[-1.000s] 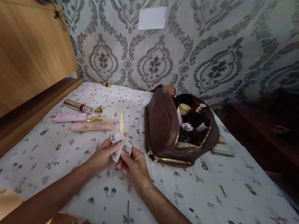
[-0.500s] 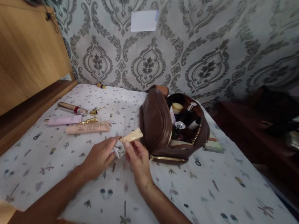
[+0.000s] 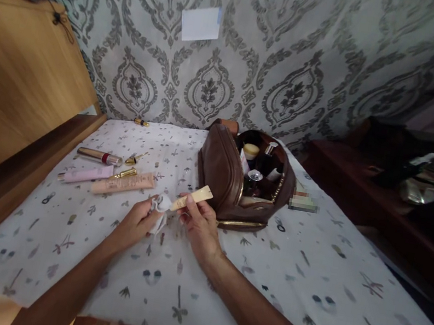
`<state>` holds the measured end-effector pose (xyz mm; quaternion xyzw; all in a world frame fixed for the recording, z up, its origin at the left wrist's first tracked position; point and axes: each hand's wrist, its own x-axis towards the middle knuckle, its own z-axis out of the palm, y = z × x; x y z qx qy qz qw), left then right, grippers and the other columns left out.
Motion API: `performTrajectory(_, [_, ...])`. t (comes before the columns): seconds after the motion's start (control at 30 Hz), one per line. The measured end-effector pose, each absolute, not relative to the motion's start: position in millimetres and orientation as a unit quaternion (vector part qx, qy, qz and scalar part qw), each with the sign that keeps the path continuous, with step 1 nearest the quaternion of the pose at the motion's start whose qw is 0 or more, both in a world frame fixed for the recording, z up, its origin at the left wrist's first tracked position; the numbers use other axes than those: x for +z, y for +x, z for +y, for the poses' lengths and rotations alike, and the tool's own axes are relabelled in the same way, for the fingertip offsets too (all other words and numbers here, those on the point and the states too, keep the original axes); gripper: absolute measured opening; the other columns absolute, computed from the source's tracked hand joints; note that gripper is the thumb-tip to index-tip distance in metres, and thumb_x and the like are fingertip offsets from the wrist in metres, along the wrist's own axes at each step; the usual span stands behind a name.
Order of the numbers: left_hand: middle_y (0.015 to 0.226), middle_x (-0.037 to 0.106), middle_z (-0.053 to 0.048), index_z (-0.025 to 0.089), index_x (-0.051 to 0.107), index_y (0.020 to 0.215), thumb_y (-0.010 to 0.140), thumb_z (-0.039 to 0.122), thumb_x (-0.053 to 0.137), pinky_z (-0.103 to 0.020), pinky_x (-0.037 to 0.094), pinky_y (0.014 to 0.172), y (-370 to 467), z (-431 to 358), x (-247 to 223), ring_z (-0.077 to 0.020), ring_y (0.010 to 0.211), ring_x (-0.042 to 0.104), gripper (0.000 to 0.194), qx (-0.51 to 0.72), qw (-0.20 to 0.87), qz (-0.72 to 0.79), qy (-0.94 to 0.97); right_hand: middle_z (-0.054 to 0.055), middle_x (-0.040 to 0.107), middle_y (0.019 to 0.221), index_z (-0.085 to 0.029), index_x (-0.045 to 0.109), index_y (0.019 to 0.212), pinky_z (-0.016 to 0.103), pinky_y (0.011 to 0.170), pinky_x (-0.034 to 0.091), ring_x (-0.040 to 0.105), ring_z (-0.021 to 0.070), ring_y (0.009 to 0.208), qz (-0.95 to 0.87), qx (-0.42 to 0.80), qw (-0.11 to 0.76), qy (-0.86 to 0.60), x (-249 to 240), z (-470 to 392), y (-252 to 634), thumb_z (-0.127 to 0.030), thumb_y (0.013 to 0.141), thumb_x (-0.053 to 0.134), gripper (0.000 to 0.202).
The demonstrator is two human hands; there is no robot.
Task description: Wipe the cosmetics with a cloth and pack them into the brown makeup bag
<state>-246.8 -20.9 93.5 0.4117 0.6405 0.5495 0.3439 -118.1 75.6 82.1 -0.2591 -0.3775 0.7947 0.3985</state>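
My right hand [image 3: 200, 225] grips a small cream-yellow squeeze tube [image 3: 200, 194], its flat end pointing up and right. A crumpled white cloth [image 3: 159, 213] is pinched in my left hand [image 3: 135, 225], beside the tube's other end; whether they touch I cannot tell. Just beyond my right hand stands a brown cosmetic bag [image 3: 220, 160], unzipped, with a yellow-lidded jar [image 3: 251, 150] and several bottles inside. To the left lie a peach tube [image 3: 124, 184], a lilac tube [image 3: 88, 174], a gold tube with a red band [image 3: 99, 156] and a slim gold item [image 3: 126, 173].
A white patterned cloth [image 3: 159, 308] covers the table. Small gold pieces [image 3: 141, 123] lie near the wall. A blurred-out item [image 3: 304, 201] sits right of the bag. A wooden panel [image 3: 23, 74] bounds the left side; dark red furniture [image 3: 347, 179] holds clutter at right.
My left hand and the white cloth have drawn away leftward from the tube. The tube's lower end now shows more, still held by my right hand. The view has shifted slightly.
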Motion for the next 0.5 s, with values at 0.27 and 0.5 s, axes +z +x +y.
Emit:
performTrajectory(0.27, [0.081,0.067,-0.002,0.019,0.069,0.093,0.062,0.047,0.083,-0.023,0.051,0.056,-251.9,-22.2,103.6,-0.0158,0.064,0.059,0.044,0.612,0.345,0.646,0.297,0.001,0.070,0.071,-0.014,0.070,0.085,0.023,0.055,0.047,0.062,0.0112,0.056,-0.335,0.820,0.415,-0.206,84.4,71.3,-120.0,-0.058,0.062,0.083,0.052])
performTrajectory(0.5, [0.082,0.070,0.000,0.024,0.071,0.083,0.034,0.021,0.091,-0.022,0.055,0.058,-268.5,-19.1,93.1,-0.0209,0.076,0.065,0.053,0.663,0.295,0.645,0.239,0.000,0.069,0.068,-0.012,0.069,0.087,0.019,0.047,0.045,0.065,0.0110,0.052,-0.321,0.847,0.380,-0.188,86.2,66.1,-119.6,-0.060,0.056,0.086,0.059])
